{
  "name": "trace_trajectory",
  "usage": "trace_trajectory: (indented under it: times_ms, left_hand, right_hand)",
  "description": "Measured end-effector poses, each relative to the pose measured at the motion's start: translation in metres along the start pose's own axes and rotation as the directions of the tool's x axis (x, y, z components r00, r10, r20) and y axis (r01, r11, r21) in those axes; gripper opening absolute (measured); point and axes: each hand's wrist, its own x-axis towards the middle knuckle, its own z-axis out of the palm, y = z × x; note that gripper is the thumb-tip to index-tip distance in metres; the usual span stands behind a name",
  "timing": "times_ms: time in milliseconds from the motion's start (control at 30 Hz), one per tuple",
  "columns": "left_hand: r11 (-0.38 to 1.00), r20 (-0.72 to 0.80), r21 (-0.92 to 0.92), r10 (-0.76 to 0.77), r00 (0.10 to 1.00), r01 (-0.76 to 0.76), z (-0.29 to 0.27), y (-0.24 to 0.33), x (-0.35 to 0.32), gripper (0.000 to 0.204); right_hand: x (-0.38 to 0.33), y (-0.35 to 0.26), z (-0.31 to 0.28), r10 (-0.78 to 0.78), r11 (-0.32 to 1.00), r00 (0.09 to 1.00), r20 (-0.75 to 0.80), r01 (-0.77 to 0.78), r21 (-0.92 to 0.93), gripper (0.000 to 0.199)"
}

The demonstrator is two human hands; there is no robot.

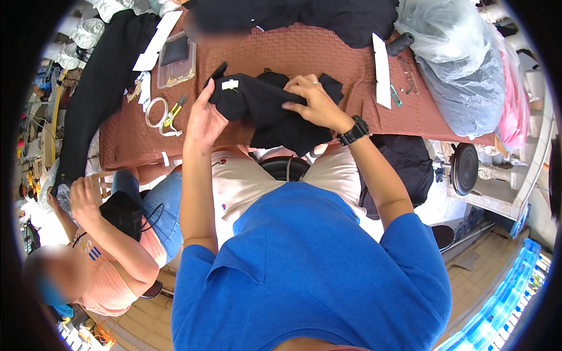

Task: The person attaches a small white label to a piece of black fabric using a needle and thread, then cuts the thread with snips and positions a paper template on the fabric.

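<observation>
A black garment (260,108) with a small white label near its left end hangs between my two hands, above the near edge of the table. My left hand (208,120) grips its left end, thumb up along the edge and fingers behind the cloth. On the right, my right hand (313,102) pinches a fold of the same fabric between thumb and fingers, with a black watch on that wrist. The lower part of the garment droops toward my lap. What lies under the folds is hidden.
A brown cloth covers the table (345,64). Yellow snippers (174,111), a white tape roll (156,112) and a clear plastic box (177,61) lie left. Bulky plastic bags (453,70) stand right. At left, a co-worker (111,251) handles long black fabric (96,88).
</observation>
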Motion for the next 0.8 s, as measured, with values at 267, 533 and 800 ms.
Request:
trace_trajectory:
  times_ms: [267,533,800]
  left_hand:
    - [0.992,0.111,0.047,0.108,0.988,-0.114,0.059,0.008,-0.034,0.047]
    - [0.980,-0.079,0.118,0.173,0.982,-0.163,0.047,-0.055,0.000,0.032]
    - [0.950,-0.152,0.249,0.233,0.961,-0.191,0.051,-0.078,0.005,0.022]
  right_hand:
    - [0.080,-0.051,-0.090,0.100,0.931,0.960,-0.261,0.002,0.366,0.029]
    - [0.048,-0.050,-0.041,-0.149,0.988,0.946,-0.287,0.155,-0.001,0.033]
    - [0.015,-0.050,-0.003,0.041,0.965,0.960,-0.277,0.033,0.259,0.012]
